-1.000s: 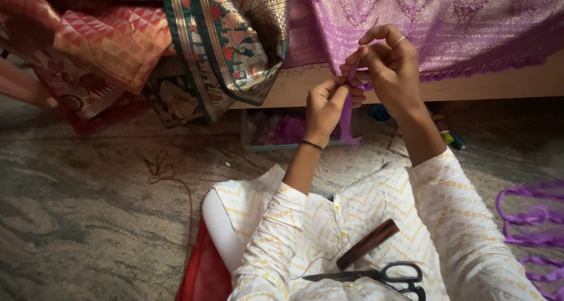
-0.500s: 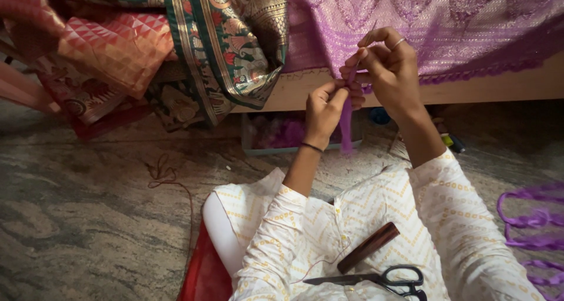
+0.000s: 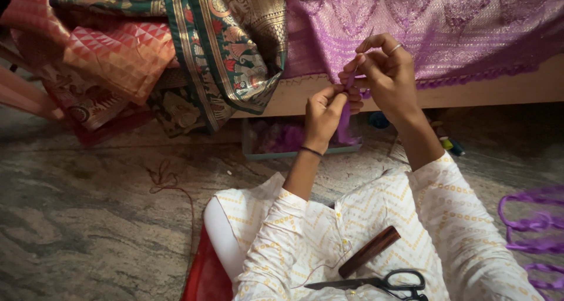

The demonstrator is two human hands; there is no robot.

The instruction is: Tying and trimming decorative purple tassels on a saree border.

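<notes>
Thin purple thread bundle (image 3: 345,116) pinched by left hand (image 3: 325,110) & right hand (image 3: 385,72); black-handled steel scissors (image 3: 376,283) laid on lap.

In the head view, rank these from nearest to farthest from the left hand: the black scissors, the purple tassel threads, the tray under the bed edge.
From the left hand:
1. Purple tassel threads, in its fingers.
2. Tray, just below on the floor.
3. Black scissors, on the lap, bottom of view.

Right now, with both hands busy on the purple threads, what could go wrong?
1. The scissors and the brown stick lie loose on the lap; shifting a leg may drop them.
2. The left hand and right hand pinch the purple threads only at the fingertips; the strands may slip.
</notes>
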